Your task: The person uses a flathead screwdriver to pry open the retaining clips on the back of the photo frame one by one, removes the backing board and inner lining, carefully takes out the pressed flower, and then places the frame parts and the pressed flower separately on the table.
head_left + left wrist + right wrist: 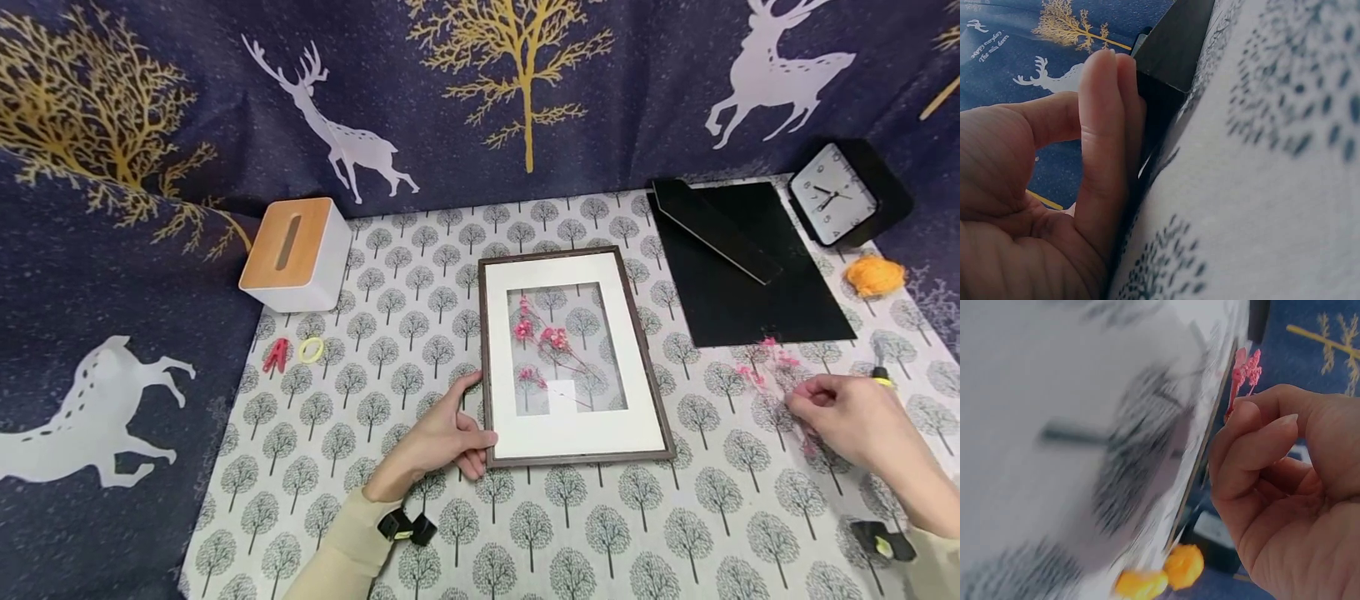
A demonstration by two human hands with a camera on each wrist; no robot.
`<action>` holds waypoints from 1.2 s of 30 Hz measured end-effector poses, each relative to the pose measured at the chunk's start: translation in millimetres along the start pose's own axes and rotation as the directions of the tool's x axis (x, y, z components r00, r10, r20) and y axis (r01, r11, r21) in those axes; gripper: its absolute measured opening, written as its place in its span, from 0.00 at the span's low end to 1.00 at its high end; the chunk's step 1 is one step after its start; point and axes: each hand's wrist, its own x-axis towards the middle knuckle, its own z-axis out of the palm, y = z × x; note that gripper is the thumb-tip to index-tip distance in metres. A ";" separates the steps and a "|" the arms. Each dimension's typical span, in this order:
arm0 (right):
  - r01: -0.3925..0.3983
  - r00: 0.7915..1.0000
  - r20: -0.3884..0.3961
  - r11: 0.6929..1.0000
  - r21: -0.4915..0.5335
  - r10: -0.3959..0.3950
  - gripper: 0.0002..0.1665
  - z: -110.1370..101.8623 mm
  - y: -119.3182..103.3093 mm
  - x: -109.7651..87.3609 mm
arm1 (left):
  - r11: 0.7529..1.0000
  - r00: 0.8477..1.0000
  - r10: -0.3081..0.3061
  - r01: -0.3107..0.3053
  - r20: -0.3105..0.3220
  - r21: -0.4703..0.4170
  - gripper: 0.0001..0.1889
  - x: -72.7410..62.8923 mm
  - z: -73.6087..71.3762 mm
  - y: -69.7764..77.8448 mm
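A brown-edged picture frame (577, 437) with a white mat lies on the patterned cloth. Inside its window are sprigs of pink flowers (555, 337) and a small white square. My left hand (446, 433) grips the frame's lower left side, thumb on the rim; close by, the left wrist view shows its fingers (1104, 125) against the dark edge. Right of the frame, my right hand (855, 417) pinches a sprig of pink flowers (1246, 369) between thumb and index finger. More pink blossoms (753, 375) show just left of that hand, blurred; part of the stem is hidden by the fingers.
A black backing board (765, 317) with a hinged stand lies at the back right, beside a black clock (836, 196) and an orange bundle (873, 275). A tissue box (300, 250), red clip (277, 356) and yellow ring (311, 350) are on the left. A patterned curtain (450, 133) hangs behind.
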 end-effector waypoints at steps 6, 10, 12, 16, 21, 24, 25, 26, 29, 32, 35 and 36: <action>-0.023 1.000 0.016 0.999 -0.045 0.024 0.11 -2.6 18.5 1.2 | 1.000 1.000 0.001 -0.001 0.006 -0.008 0.57 -2.9 0.2 2.8; -0.018 0.999 0.027 0.999 -0.050 0.019 0.12 -2.1 22.7 1.7 | 1.000 1.000 0.004 -0.003 0.008 -0.009 0.57 -4.0 0.5 3.3; -0.008 1.000 0.029 0.999 -0.051 0.009 0.11 -1.6 23.8 1.9 | 1.000 1.000 0.006 -0.006 0.007 -0.008 0.57 -3.9 0.6 3.2; -0.012 0.999 0.044 0.998 -0.060 0.015 0.11 -1.1 24.7 2.3 | 1.000 1.000 0.004 -0.004 0.007 -0.009 0.57 -3.3 0.7 2.8; -0.037 0.997 0.064 0.997 -0.062 0.041 0.12 -2.2 23.7 1.4 | 1.000 1.000 0.005 -0.005 0.011 -0.011 0.57 -2.8 0.4 2.3; -0.035 0.998 0.044 0.997 -0.065 0.038 0.14 -6.6 21.7 -0.3 | 1.000 1.000 0.006 -0.006 0.011 -0.014 0.57 -3.3 0.6 2.9; -0.036 0.999 0.032 0.997 -0.066 0.038 0.16 -8.6 20.4 -1.0 | 1.000 1.000 0.007 -0.007 0.011 -0.015 0.57 -3.4 0.7 3.2; -0.035 0.999 0.020 0.997 -0.064 0.036 0.16 -10.5 18.4 -1.6 | 1.000 1.000 0.008 -0.008 0.011 -0.015 0.57 -3.6 0.9 3.4; -0.033 0.999 -0.008 0.998 -0.045 0.033 0.19 -15.4 7.0 -2.4 | 1.000 1.000 0.009 -0.009 0.010 -0.012 0.57 -4.1 1.0 3.7; -0.004 1.000 -0.028 1.000 -0.016 0.003 0.19 -15.3 -12.8 0.6 | 1.000 1.000 0.010 -0.010 0.006 -0.007 0.57 -4.2 0.9 3.7; 0.045 0.998 -0.036 0.999 0.014 -0.045 0.16 -11.2 -38.3 5.2 | 1.000 1.000 0.011 -0.011 0.003 -0.007 0.57 -4.1 1.1 4.3; 0.066 0.997 -0.035 0.997 0.030 -0.065 0.15 -9.2 -47.1 6.5 | 1.000 1.000 0.010 -0.010 0.003 -0.007 0.57 -4.1 1.3 4.6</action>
